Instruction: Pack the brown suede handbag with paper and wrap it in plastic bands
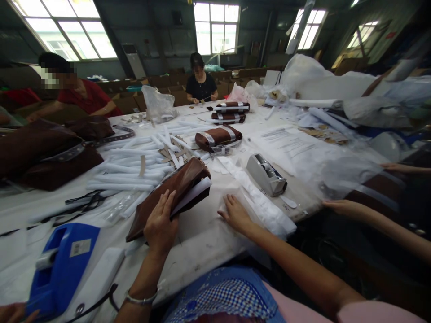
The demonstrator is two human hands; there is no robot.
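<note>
My left hand (160, 224) lies flat with its fingers spread on a folded brown leather piece (175, 188) that has a white paper insert sticking out of its right end. My right hand (235, 213) rests open, palm down, on a clear plastic bag (266, 211) lying on the white table (198, 242). Neither hand grips anything. A silver bracelet circles my left wrist.
A grey tape dispenser (266, 175) stands right of my hands and a blue one (62, 264) at the near left. Rolled white paper tubes (134, 166), banded brown bundles (218, 137) and printed sheets cover the table. Two people sit across; another person's arm (370, 220) reaches in from the right.
</note>
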